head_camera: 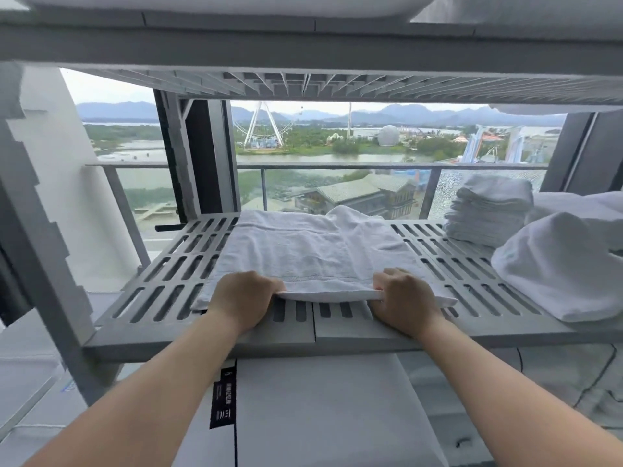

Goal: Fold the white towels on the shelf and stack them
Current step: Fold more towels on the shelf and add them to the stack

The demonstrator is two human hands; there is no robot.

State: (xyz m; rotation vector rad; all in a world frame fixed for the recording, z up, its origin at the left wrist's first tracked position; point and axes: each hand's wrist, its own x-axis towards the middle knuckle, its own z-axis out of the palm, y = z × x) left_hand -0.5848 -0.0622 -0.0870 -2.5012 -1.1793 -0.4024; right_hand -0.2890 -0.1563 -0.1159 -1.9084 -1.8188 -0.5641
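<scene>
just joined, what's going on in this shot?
A person is folding white towels on a slatted shelf. Both hands, left hand and right hand, grip the near edge of a towel spread flat on it. A stack of folded towels sits at the back right, with a bundled towel in front.

Towel [303, 254] lies mid-shelf [161, 264] — folded stack [485, 214] behind right, loose pile [566, 264] beside it.

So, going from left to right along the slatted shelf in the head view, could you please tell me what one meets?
Bare slatted shelf → left hand → towel being folded → right hand → stack of folded towels → loose white towel.
</scene>
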